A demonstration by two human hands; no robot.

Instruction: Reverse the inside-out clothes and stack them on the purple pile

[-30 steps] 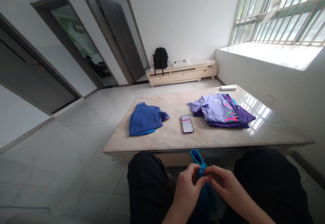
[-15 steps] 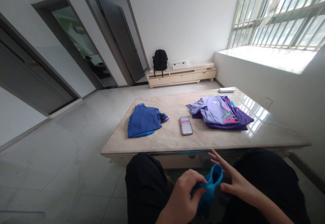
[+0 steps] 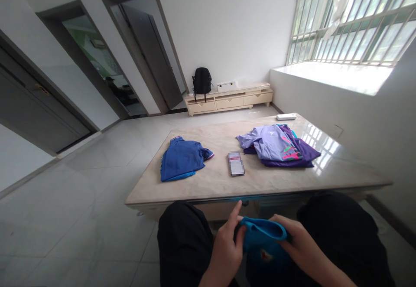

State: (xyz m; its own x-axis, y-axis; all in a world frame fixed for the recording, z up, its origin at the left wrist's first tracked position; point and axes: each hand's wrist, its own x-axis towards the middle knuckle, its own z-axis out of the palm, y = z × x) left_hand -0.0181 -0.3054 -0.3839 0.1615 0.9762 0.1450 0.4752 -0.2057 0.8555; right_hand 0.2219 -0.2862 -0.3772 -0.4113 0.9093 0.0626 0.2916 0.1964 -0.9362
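Note:
A bright blue shirt [image 3: 263, 246] hangs between my knees, its ribbed opening facing up and a small red-and-white patch on its front. My left hand [image 3: 227, 239] pinches the left edge of that opening between thumb and fingers, with the index finger pointing up. On the other side, my right hand [image 3: 299, 237] grips the right edge, fingers around the back and thumb in front. The lower part of the shirt falls into shadow. On the table, dark blue folded polo shirts [image 3: 185, 159] lie at left and a stack with a lilac T-shirt [image 3: 273, 141] on top at right.
The marble-topped table [image 3: 208, 187] stands just beyond my knees. A phone [image 3: 235, 164] lies between the clothes, and a white oblong object [image 3: 286, 116] near the far right corner. Further back, a black backpack [image 3: 202, 81] sits on a low cabinet [image 3: 229, 103].
My right hand, spread beside the blue shirt before, now grips its right edge. The opening is stretched wider and the patch shows. My left hand has shifted slightly left.

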